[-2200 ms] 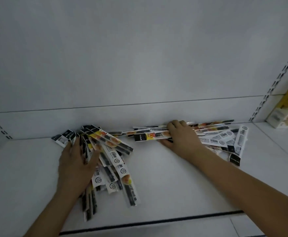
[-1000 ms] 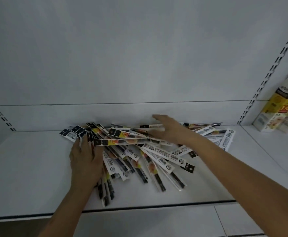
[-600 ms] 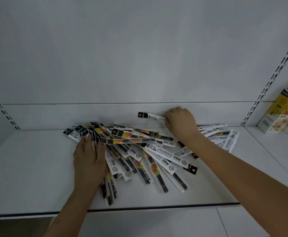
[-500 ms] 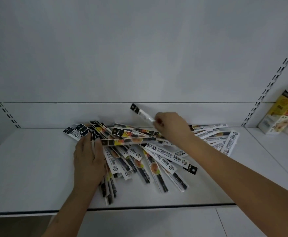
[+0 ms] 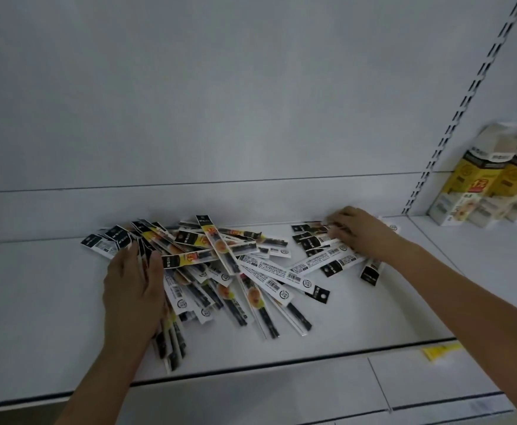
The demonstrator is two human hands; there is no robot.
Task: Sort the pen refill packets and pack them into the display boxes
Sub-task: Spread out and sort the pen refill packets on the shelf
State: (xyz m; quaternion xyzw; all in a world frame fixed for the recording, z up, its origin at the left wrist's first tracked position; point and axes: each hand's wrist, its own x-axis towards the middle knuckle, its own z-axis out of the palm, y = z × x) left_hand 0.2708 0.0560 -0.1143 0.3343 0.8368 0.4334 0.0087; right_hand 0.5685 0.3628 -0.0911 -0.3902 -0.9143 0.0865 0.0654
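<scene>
Refill packets [image 5: 220, 265] fanned on white shelf [image 5: 36, 302] — both hands flat on them, display boxes [image 5: 490, 185] far right

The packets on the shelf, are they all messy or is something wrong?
Yes, messy. The pen refill packets lie crisscrossed in a loose heap on the white shelf, some face up, some face down. None are in the display boxes at far right. Nothing looks torn.

- boxes [image 5: 496, 182] at the right edge are blurred and cut off; their print is unreadable
- left hand [image 5: 133, 289] covers part of the packets [image 5: 220, 265]
- right hand [image 5: 364, 233]: fingers [image 5: 335, 223] blurred; grip unclear
</scene>
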